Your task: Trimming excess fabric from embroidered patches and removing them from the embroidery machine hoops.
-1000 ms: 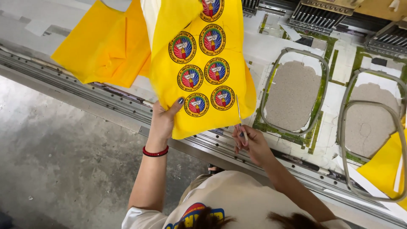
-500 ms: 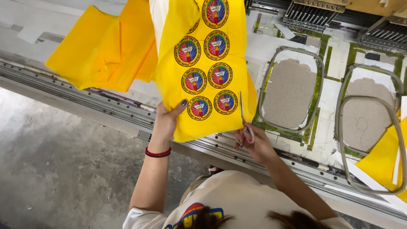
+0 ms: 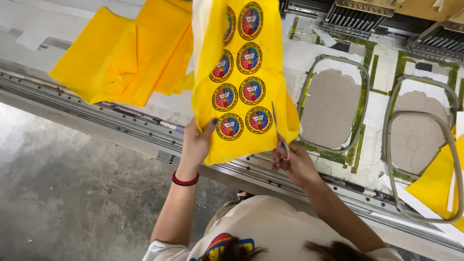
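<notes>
Now the big machine table w/ its hoop frames is under my arms, and above it hangs the yellow cloth w/ round embroidered badges, soft and light I think, so it flops unless held near its lower edge. My left hand pinches that lower corner, thumb on front. My right hand is closed around small scissors, blades pointing up beside the cloth's right edge.

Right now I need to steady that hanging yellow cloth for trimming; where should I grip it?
Pinch the yellow cloth at its lower left edge, coming from below, where the left hand already holds it. It hangs upright there, clear of the round badges and the scissors in the right hand.
</notes>
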